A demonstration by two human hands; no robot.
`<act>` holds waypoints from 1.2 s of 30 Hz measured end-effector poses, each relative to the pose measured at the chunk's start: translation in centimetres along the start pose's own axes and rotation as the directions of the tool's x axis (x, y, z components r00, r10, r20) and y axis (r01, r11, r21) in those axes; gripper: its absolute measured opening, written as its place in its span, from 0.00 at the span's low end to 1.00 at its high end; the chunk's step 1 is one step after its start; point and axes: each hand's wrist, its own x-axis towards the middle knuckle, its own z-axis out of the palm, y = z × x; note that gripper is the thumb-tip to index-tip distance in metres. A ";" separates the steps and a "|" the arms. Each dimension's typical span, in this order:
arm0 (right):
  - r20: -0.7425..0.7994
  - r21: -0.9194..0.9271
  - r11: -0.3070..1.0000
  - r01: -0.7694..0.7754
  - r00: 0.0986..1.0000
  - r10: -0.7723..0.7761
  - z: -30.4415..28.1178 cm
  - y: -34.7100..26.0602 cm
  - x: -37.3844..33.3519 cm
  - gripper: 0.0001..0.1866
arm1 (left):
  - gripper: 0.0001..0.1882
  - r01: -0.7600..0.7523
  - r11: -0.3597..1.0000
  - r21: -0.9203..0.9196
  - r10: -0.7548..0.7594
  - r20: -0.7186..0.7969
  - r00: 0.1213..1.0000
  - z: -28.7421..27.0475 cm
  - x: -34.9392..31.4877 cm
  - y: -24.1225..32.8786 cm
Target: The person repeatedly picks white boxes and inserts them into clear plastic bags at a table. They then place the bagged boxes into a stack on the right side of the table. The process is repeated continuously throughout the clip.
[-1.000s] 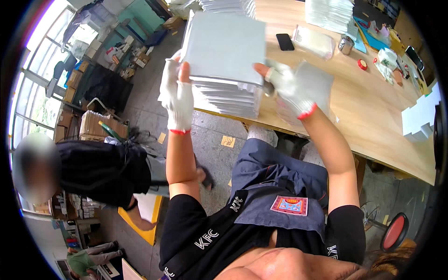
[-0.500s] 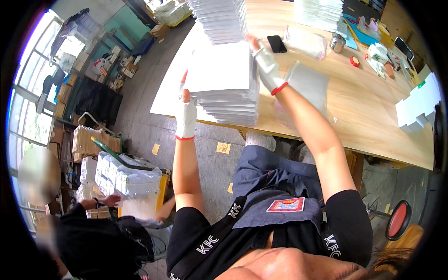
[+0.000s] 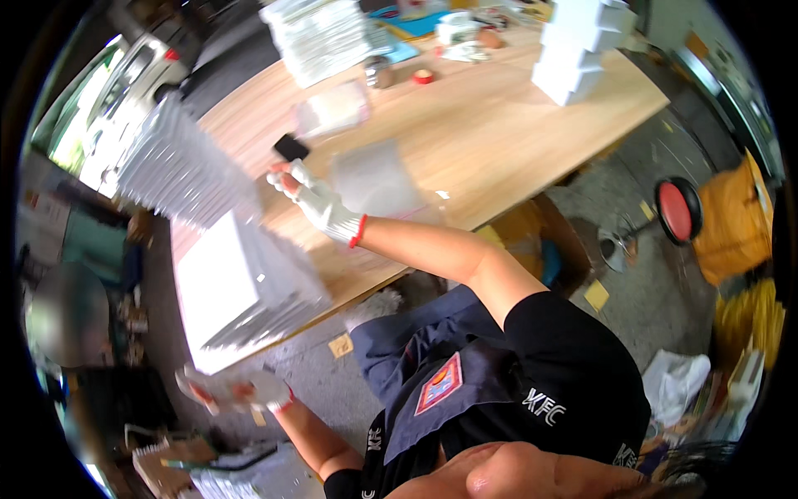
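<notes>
My right hand [image 3: 316,204], in a white fingerless glove with a red cuff, hovers over the table to the right of the stacks. Its fingers are loosely bent and apart, with nothing seen in them. Off the table's near left edge, my left hand [image 3: 237,391] in a matching glove is blurred, but looks open and holds nothing visible. Between the hands stands a low stack of white sheets in clear plastic wrapping [image 3: 287,279], its white top face bare. Behind it rises a taller, similar stack [image 3: 183,162]. A flat clear plastic bag [image 3: 378,176] lies beyond my right hand.
On the wooden table [image 3: 474,150] are a black phone [image 3: 291,147], more clear bags [image 3: 332,110], a metal jar [image 3: 378,72], a red tape roll [image 3: 424,76], another wrapped stack [image 3: 320,41] and white boxes [image 3: 569,66]. A red-topped stool [image 3: 677,210] stands at right.
The view has swung to the right. Both hands have come away from the sides of the low stack, my left one dropping off the table edge. The stack stays on the table.
</notes>
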 end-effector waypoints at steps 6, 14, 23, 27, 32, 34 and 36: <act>-0.478 -0.275 0.944 -0.182 0.878 0.030 -21.2 -0.7 -9.8 0.16 | 0.28 -0.123 0.756 -0.643 0.353 0.242 0.904 9.6 -6.3 8.2; -0.449 -0.862 0.051 -0.505 0.711 -0.541 -44.8 -10.7 -18.8 0.22 | 0.27 0.553 0.784 -0.282 0.228 0.959 0.165 29.4 -15.7 15.7; -0.501 -0.556 -0.504 -0.661 0.751 -0.430 -61.9 -15.2 -16.2 0.30 | 0.30 -0.073 0.928 -0.365 0.372 0.905 0.204 50.4 -29.1 16.2; -0.634 -0.537 -0.325 -0.779 0.626 -0.454 -67.3 -18.8 -14.8 0.32 | 0.31 -0.135 0.918 -0.373 0.393 0.904 0.170 57.6 -30.1 18.1; -0.737 -0.517 -0.022 -0.855 0.459 -0.497 -72.3 -20.9 -12.7 0.33 | 0.32 -0.162 0.888 -0.431 0.456 0.871 0.182 66.5 -32.6 20.4; -0.760 -0.502 0.062 -0.863 0.406 -0.507 -73.8 -20.7 -10.6 0.32 | 0.33 -0.135 0.932 -0.337 0.357 0.917 0.178 69.5 -33.2 20.8; -0.716 -0.581 0.079 -0.810 0.462 -0.523 -75.1 -20.4 -9.3 0.31 | 0.33 -0.099 0.964 -0.246 0.261 0.950 0.173 72.4 -33.7 21.6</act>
